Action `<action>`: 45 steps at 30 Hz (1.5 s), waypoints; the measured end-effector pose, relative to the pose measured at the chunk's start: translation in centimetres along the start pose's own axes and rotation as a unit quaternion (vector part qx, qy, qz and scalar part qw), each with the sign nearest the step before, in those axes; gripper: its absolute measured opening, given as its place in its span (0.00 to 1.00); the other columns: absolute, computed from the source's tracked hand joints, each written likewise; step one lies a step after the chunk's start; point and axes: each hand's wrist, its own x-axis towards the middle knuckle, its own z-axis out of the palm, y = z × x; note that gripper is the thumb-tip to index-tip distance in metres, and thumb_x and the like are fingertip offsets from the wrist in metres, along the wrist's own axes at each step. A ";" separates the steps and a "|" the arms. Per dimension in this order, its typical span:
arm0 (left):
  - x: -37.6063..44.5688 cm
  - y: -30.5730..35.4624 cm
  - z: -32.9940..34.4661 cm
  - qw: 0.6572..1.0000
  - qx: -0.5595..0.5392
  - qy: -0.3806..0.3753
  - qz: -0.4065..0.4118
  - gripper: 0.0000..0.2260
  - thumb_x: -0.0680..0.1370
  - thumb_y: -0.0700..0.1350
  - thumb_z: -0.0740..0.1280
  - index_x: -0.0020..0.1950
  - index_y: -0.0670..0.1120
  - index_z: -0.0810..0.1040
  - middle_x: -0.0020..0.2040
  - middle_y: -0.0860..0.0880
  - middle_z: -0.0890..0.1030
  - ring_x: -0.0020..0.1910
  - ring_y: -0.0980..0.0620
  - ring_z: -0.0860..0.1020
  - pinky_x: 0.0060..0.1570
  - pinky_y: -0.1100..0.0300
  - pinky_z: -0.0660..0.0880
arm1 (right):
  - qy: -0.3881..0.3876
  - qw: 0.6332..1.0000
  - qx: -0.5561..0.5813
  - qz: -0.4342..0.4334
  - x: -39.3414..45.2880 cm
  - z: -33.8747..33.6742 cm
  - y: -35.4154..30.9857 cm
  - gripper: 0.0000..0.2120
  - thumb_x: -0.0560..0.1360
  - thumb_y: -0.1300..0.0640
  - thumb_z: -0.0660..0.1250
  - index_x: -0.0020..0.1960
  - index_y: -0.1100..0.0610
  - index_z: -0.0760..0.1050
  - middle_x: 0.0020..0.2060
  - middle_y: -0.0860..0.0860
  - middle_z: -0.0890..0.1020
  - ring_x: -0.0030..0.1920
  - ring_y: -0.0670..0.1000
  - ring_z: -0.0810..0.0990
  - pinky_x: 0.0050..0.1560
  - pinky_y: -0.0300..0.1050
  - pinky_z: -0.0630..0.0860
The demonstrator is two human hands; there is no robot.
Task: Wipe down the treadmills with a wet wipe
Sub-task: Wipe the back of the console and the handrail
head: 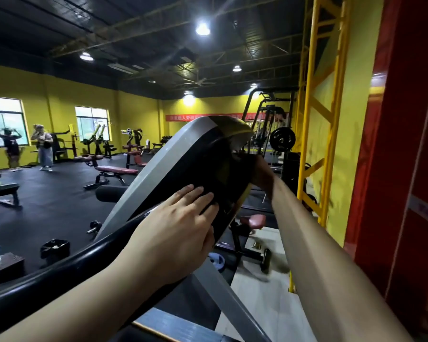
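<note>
The treadmill console (158, 169) fills the middle of the view, tilted, with a grey rim and a black face. My left hand (181, 228) lies flat on the lower part of that black face with its fingers straight. My right hand (263, 174) reaches round the console's right edge and sits in shadow behind it. Its fingers are hidden, so I cannot tell what it holds. No wet wipe shows plainly. A pale patch sits by the console's top right corner (240, 141), too blurred to name.
A black handrail (59, 262) curves across the lower left, and a grey upright (223, 292) runs down below the console. Weight benches (116, 170) and two people (43, 146) stand on the dark floor at left. A yellow lattice column (316, 119) and a red wall (405, 169) close off the right.
</note>
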 end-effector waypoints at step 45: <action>-0.1 0.2 0.2 1.000 0.021 0.015 0.006 0.24 0.78 0.51 0.55 0.66 0.42 0.81 0.67 0.42 0.80 0.69 0.42 0.77 0.72 0.46 0.70 | 0.099 0.982 0.139 -0.077 -11.1 3.1 -0.8 0.15 0.79 0.64 0.61 0.61 0.55 0.81 0.51 0.51 0.85 0.43 0.46 0.82 0.46 0.45 0.79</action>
